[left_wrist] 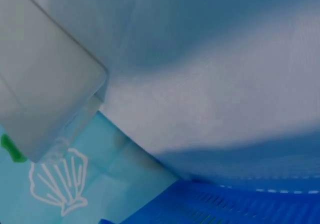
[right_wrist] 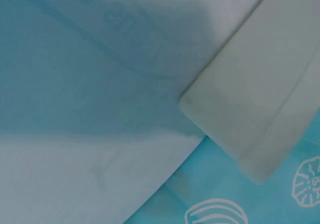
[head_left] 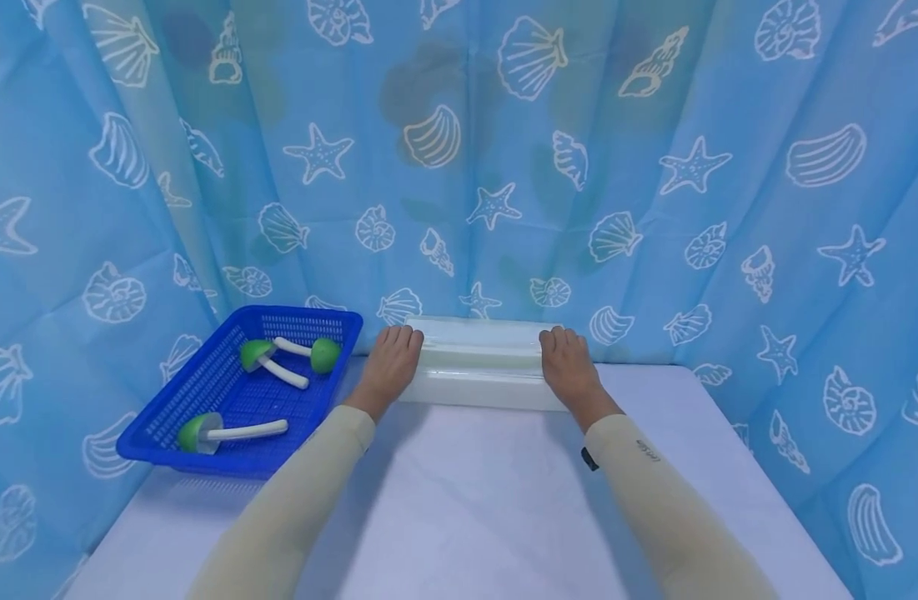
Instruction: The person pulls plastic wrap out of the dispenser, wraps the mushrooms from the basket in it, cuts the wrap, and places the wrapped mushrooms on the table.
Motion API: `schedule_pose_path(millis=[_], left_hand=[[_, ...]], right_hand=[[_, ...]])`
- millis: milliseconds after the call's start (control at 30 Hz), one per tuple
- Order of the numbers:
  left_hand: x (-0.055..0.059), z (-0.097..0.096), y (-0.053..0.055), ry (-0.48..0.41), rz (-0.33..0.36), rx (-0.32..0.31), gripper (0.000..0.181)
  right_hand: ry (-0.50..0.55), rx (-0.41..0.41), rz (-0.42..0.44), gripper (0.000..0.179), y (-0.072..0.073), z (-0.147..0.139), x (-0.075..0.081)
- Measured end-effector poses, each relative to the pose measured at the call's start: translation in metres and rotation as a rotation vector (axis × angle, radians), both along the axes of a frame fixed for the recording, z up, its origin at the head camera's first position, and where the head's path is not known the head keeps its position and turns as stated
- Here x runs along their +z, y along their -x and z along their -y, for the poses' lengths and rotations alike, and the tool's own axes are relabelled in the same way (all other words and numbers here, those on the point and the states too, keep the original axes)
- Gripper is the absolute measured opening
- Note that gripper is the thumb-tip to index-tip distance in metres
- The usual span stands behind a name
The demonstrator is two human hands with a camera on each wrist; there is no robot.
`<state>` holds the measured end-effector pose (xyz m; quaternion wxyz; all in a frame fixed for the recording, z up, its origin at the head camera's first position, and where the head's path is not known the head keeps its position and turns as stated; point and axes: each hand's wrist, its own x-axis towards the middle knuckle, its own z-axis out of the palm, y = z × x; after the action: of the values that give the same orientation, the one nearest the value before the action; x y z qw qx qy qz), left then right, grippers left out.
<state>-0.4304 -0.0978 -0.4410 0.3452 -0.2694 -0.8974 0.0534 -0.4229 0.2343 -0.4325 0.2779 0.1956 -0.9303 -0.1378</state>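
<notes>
Holding the white box [head_left: 481, 390] by its two short ends, near the blue basket [head_left: 237, 392] on its right side and level with the basket's far half, at the back of the worktop [head_left: 474, 492]. Clamping the end nearer the basket with the left hand [head_left: 387, 367] and the end farther from the basket with the right hand [head_left: 571, 367], in a matching curled grip. Cannot tell whether resting fully on the worktop or lifted slightly (unclear even from the wrist views). Probably best treated as a steadying or placing step: share the load evenly, level both ends, and squeeze inward only lightly, in case of thin walls likely to bow. Watch the end near the basket most, so as not to knock the basket's rim and jolt the three green-capped mushrooms [head_left: 233, 432] lying inside. Mind the patterned curtain [head_left: 489, 133] too, hanging behind the basket and the box alike, as possibly easy to snag under a corner. If shifting, better to move both hands together, squaring the long side to the worktop's back edge and leaving a gap beside the basket. When letting go, loosen both ends evenly to avoid tipping.
</notes>
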Motion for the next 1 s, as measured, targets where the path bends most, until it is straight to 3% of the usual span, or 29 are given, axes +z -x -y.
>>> schedule_pose_path(millis=[400,733,1000], left_hand=[[0.031,-0.005,0.002,0.077,-0.032,0.019,0.013],[0.042,-0.012,-0.003,0.081,0.034,0.019,0.016],[0.051,-0.008,-0.008,0.067,0.046,0.041,0.021]], right_hand=[[0.071,0.000,0.024,0.030,-0.008,-0.007,0.020],[0.118,-0.022,0.131,0.018,-0.019,-0.001,0.024],[0.110,-0.027,0.086,0.022,-0.023,-0.004,0.034]])
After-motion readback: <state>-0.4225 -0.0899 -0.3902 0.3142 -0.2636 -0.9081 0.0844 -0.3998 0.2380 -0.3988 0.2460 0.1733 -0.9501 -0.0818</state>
